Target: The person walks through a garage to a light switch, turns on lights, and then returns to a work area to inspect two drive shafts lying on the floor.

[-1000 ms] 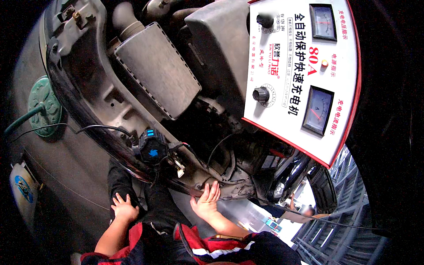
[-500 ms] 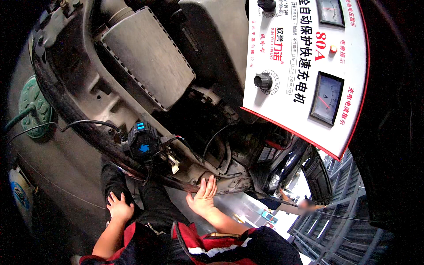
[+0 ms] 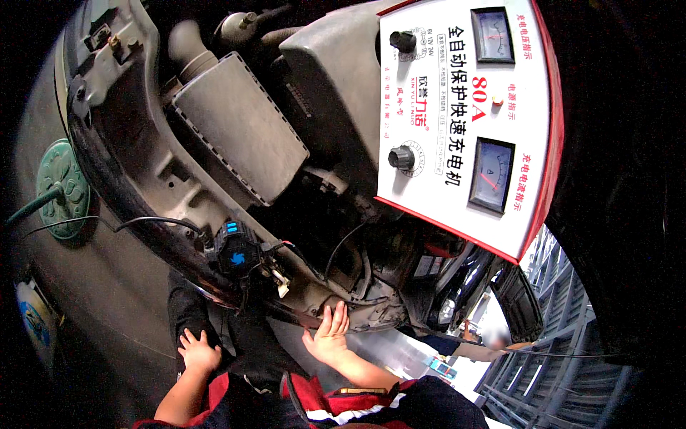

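My left hand (image 3: 199, 354) rests palm down on my dark-trousered thigh (image 3: 187, 311) with its fingers spread, holding nothing. Further right, my right hand (image 3: 327, 342) lies on the front edge (image 3: 364, 314) of a car's engine bay, its fingers slightly apart over the metal. Above and left of it, a black device (image 3: 236, 254) with blue lights is attached at the edge among cables and a pale connector (image 3: 281, 284). A grey air filter box (image 3: 239, 129) sits in the bay. A white charger panel (image 3: 457, 200) with red trim, two meters and two knobs stands over the bay's right side.
A green round base (image 3: 68, 214) with a pole stands on the grey floor (image 3: 107, 286) at left, near an object with a blue label (image 3: 36, 322). A person (image 3: 475, 350) is partly visible at lower right, under a steel roof (image 3: 564, 322). A cable runs across there.
The view jogs slightly, with the scene shifting up, then back down and a little left. Both my hands keep their places on the thigh and the car's edge.
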Motion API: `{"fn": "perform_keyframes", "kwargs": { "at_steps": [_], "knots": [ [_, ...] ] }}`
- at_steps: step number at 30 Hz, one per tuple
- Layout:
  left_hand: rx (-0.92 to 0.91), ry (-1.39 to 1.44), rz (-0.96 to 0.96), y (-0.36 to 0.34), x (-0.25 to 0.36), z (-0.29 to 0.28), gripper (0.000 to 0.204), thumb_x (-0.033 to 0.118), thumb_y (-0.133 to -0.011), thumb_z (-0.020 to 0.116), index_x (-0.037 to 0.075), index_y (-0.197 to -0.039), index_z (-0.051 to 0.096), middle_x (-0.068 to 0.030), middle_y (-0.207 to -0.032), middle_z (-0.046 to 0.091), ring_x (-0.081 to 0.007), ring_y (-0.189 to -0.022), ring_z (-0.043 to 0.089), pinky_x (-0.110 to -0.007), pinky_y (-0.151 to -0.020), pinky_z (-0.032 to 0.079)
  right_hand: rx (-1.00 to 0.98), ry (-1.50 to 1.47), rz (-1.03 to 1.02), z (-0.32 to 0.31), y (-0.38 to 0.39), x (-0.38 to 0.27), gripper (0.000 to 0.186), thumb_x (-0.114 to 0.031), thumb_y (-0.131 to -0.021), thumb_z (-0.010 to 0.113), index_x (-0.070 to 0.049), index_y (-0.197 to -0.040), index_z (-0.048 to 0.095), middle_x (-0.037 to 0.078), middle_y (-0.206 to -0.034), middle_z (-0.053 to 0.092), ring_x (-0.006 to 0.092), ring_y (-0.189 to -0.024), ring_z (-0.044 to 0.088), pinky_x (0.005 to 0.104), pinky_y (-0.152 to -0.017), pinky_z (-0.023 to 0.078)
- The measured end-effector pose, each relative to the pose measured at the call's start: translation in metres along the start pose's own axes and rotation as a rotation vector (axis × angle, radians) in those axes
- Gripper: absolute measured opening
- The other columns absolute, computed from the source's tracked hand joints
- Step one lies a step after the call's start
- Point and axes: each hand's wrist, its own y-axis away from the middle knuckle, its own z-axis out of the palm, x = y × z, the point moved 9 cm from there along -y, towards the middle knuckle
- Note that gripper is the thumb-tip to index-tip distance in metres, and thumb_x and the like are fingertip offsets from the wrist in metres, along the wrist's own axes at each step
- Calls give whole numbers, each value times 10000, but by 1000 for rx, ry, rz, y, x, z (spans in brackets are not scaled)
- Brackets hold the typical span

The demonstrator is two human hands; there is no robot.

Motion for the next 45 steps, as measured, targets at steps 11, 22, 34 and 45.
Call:
{"fn": "perform_keyframes", "kwargs": {
  "at_steps": [11,22,34,45],
  "knots": [
    [-15,0,-1,-3,1,-1,731,434,-811,574,133,-1439,349,-261,-1525,121,-452,-1391,162,-566,-1083,233,-136,-43,12,11,5,8,1066,-386,-696,724,38,-1423,70,358,-1461,12,558,-1325,82,654,-1042,141],
    [-47,-12,0,-2,2,-13,729,443,-819,564,136,-1443,343,-264,-1524,118,-452,-1391,161,-568,-1082,236,-119,-73,-15,10,5,7,1076,-376,-680,729,23,-1428,66,350,-1465,-7,549,-1331,59,653,-1038,131],
    [-33,-87,15,-3,-1,-23,708,451,-823,564,137,-1425,361,-266,-1505,175,-447,-1372,207,-574,-1049,284,-129,-68,-7,12,7,11,1066,-348,-663,741,27,-1418,88,358,-1464,-9,555,-1329,78,646,-1047,150],
    [96,-215,162,-19,-30,-23,657,489,-840,552,73,-1340,459,-229,-1349,455,-384,-1205,488,-422,-1000,423,-457,-165,161,9,8,19,844,-402,-864,472,-77,-1498,21,232,-1532,-148,425,-1416,-95,589,-1116,32]
  ]
}}
